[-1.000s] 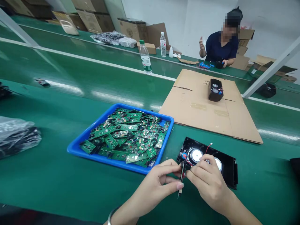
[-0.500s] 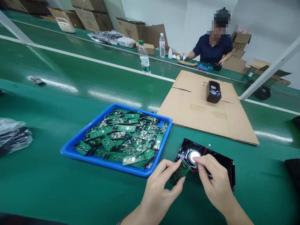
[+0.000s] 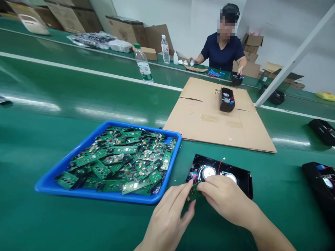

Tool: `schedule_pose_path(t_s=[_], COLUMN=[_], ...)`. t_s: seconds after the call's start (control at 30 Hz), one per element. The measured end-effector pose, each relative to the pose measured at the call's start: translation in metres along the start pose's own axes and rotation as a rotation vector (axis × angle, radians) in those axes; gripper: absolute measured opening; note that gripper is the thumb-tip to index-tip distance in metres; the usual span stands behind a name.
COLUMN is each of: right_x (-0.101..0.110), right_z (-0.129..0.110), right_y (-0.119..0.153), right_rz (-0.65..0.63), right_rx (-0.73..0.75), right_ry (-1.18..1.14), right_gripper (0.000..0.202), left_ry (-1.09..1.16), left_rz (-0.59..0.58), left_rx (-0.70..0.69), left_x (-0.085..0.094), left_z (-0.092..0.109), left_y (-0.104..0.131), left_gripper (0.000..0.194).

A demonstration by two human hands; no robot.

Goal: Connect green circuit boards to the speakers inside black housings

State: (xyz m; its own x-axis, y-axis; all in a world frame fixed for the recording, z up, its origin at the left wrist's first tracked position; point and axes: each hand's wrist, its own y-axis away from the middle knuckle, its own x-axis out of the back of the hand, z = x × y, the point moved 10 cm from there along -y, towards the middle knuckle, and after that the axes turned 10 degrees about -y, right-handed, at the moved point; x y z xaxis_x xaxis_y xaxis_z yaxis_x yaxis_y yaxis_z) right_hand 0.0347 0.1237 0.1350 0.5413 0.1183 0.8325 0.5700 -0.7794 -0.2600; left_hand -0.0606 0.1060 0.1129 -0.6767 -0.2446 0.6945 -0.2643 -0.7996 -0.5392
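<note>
My left hand point(image 3: 170, 212) pinches a small green circuit board point(image 3: 193, 193) between thumb and fingers, tilted above the table. Closed fingertips of my right hand point(image 3: 225, 198) meet the board's right end; whatever lies between them is hidden. Just behind both hands lies a black speaker housing point(image 3: 242, 177). Two round speakers show in it, a left speaker point(image 3: 208, 172) and a right speaker point(image 3: 230, 177) partly covered by my right hand. A blue and red part point(image 3: 194, 176) sits at the housing's left end, and a thin red wire point(image 3: 220, 164) sticks up from the middle.
A blue tray point(image 3: 104, 197) full of circuit boards stands to the left. Behind the housing, a cardboard sheet point(image 3: 191, 118) carries another speaker housing point(image 3: 226, 104). More black housings point(image 3: 320, 188) lie at right. A water bottle point(image 3: 143, 66) stands farther back; a co-worker point(image 3: 222, 48) sits opposite.
My right hand has moved from over the left speaker to the circuit board's end. The view has turned right. The co-worker's hand has shifted a black housing slightly.
</note>
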Motion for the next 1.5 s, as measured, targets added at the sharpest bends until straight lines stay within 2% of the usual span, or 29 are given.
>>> schedule_pose_path(t_s=[0.07, 0.13, 0.17, 0.23, 0.33, 0.43, 0.5, 0.6, 0.67, 0.73, 0.9, 1.07, 1.13, 1.33, 1.5], right_x=[0.013, 0.021, 0.021, 0.01, -0.014, -0.033, -0.037, -0.025, -0.017, -0.014, -0.008, 0.0, 0.002, -0.007, -0.014], right_z=[0.032, 0.067, 0.079, 0.087, 0.076, 0.066, 0.068, 0.091, 0.108, 0.117, 0.112, 0.099, 0.094, 0.078, 0.072], right_y=[0.008, 0.023, 0.029, 0.036, 0.036, 0.034, 0.032, 0.035, 0.044, 0.051, 0.053, 0.055, 0.053, 0.043, 0.038], right_rz=[0.044, 0.085, 0.066, -0.049, -0.215, -0.296, -0.289, -0.108, 0.047, 0.155, 0.283, 0.417, 0.412, 0.23, 0.15], right_rx=[-0.201, -0.425, -0.496, -0.524, -0.39, -0.273, -0.273, -0.475, -0.642, -0.72, -0.685, -0.559, -0.491, -0.341, -0.309], right_ry=[-0.125, -0.161, -0.147, -0.111, -0.036, 0.072, 0.069, -0.172, -0.429, -0.606, -0.608, -0.51, -0.445, -0.228, -0.162], right_gripper=[0.019, 0.016, 0.016, 0.015, 0.03, 0.028, 0.02, 0.014, 0.01, 0.007, 0.008, 0.011, 0.014, 0.024, 0.027], left_ry=[0.214, 0.504, 0.649, 0.878, 1.084, 1.184, 1.208, 1.22, 1.161, 1.038, 0.726, 0.623, 0.595, 0.573, 0.583], left_rz=[-0.123, -0.259, -0.315, -0.401, -0.525, -0.597, -0.612, -0.581, -0.5, -0.425, -0.401, -0.411, -0.403, -0.376, -0.412], left_rx=[0.221, 0.528, 0.678, 0.907, 1.046, 1.075, 1.106, 1.113, 1.07, 1.002, 0.843, 0.765, 0.75, 0.719, 0.689], left_x=[-0.008, -0.021, -0.029, -0.041, -0.055, -0.067, -0.073, -0.081, -0.083, -0.083, -0.086, -0.089, -0.089, -0.088, -0.091], left_z=[-0.027, -0.054, -0.063, -0.07, -0.058, -0.037, -0.025, -0.012, -0.013, -0.017, -0.022, -0.021, -0.022, -0.023, -0.023], left_y=[0.005, 0.017, 0.025, 0.04, 0.05, 0.054, 0.057, 0.053, 0.043, 0.03, 0.009, -0.002, -0.004, -0.007, -0.005], left_gripper=[0.037, 0.032, 0.032, 0.035, 0.043, 0.047, 0.049, 0.046, 0.04, 0.032, 0.031, 0.034, 0.034, 0.034, 0.033])
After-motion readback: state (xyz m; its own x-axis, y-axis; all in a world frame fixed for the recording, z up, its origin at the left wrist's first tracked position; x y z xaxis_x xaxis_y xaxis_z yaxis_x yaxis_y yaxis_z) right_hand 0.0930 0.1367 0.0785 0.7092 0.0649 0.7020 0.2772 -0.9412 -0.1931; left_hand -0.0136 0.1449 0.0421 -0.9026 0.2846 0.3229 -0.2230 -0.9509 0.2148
